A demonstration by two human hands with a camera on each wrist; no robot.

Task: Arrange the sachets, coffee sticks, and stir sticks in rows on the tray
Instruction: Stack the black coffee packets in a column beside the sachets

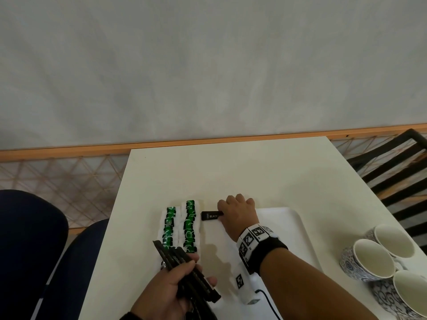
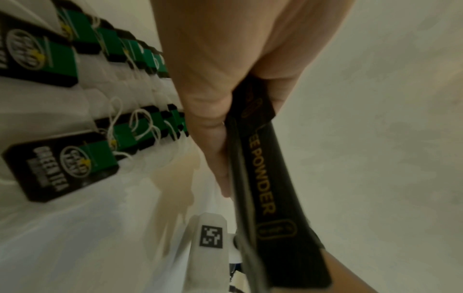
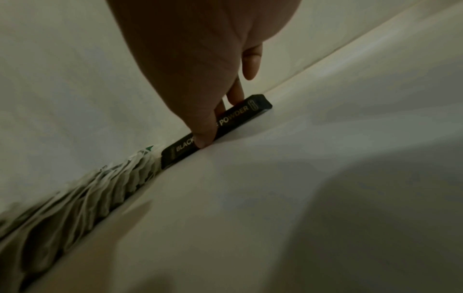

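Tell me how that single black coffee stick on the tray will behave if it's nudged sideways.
The black coffee stick looks flat-sided, so it should slide rather than roll. It is slim and lies under the right hand, probably light enough to skid far on the smooth white tray. It looks straight along its length, so it likely stays fairly stiff.

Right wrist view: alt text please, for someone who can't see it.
The right hand pinches a black coffee stick lying flat at the far edge of a white tray. The stick's left end sits by a row of tea sachets running toward the camera.
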